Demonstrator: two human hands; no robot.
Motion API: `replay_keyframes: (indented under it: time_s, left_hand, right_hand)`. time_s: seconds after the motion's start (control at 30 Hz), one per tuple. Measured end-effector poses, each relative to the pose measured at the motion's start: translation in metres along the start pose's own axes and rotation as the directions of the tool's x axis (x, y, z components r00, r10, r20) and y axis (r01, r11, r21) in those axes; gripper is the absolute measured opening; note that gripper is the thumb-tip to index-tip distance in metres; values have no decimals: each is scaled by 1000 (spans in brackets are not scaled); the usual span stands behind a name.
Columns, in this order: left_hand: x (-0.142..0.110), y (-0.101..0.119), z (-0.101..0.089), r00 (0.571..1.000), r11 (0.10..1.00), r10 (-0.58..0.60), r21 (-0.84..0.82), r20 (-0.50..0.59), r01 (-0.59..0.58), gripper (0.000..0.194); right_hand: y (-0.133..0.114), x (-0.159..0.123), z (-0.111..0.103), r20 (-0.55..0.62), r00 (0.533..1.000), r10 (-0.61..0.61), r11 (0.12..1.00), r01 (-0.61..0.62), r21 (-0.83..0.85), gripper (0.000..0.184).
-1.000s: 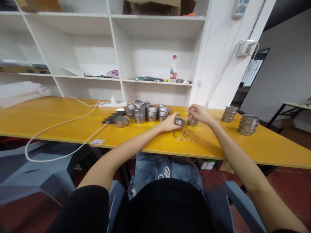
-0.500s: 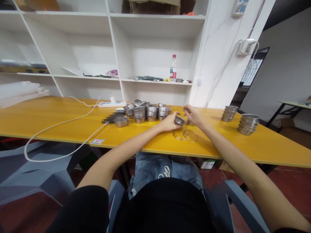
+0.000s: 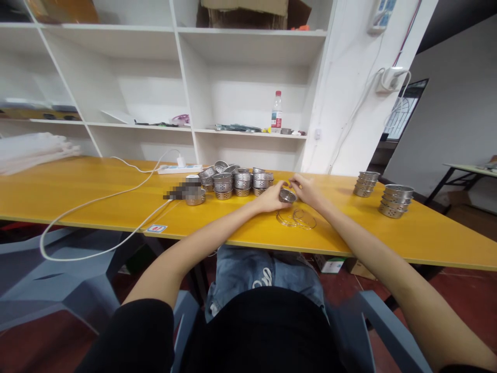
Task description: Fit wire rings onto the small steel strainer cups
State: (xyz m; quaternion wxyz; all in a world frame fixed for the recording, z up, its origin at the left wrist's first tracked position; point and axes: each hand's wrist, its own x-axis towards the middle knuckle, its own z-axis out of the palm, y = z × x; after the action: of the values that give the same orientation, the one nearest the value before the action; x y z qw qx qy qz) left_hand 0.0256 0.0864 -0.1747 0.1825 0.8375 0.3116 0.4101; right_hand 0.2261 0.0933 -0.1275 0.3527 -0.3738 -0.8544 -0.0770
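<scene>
My left hand (image 3: 273, 197) is closed around the side of a small round metal basket with punched holes (image 3: 288, 196), tilted with its mouth toward me. My right hand (image 3: 305, 188) is at the basket's far right rim, thumb and fingers pinched together; whatever they hold is too small to make out. Below the basket, several thin wire rings (image 3: 305, 219) lie on the yellow table (image 3: 248, 228). Left of my hands stands a cluster of similar perforated baskets (image 3: 243, 181), stacked and partly tumbled.
Two stacks of baskets stand at the right, a farther stack (image 3: 367, 184) and a nearer stack (image 3: 396, 201). A single basket (image 3: 195, 197) sits at the left beside a blurred-out patch. A white cable (image 3: 97, 258) loops over the table edge from a power strip (image 3: 180, 169).
My right hand has moved left, from above the table to the rim of the basket. My left hand keeps its hold on the basket in nearly the same place.
</scene>
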Motion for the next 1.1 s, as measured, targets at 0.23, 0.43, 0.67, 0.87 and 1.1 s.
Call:
replay_keyframes:
  time_s: [0.23, 0.43, 0.67, 0.87, 1.1]
  left_hand:
    - [0, 1, 0, 1000, 1000, -15, 7, -2, 15, 75]
    - [0, 0, 0, 1000, 1000, -16, 0, 0, 16, 76]
    - [0, 2, 0, 1000, 1000, -20, -3, -4, 20, 77]
    - [0, 3, -1, 1000, 1000, -18, -3, -2, 18, 77]
    - [0, 2, -1, 1000, 1000, -17, 5, 1, 17, 78]
  right_hand:
    - [0, 0, -3, 24, 999, -27, 997, 29, -75, 19]
    - [3, 1, -3, 30, 998, -58, 995, 61, -83, 21]
    - [6, 1, -3, 33, 996, -81, 990, 85, -115, 21]
    - [6, 2, -5, 78, 989, -122, 977, 134, -165, 21]
    - [5, 1, -6, 89, 985, -145, 971, 159, -178, 22]
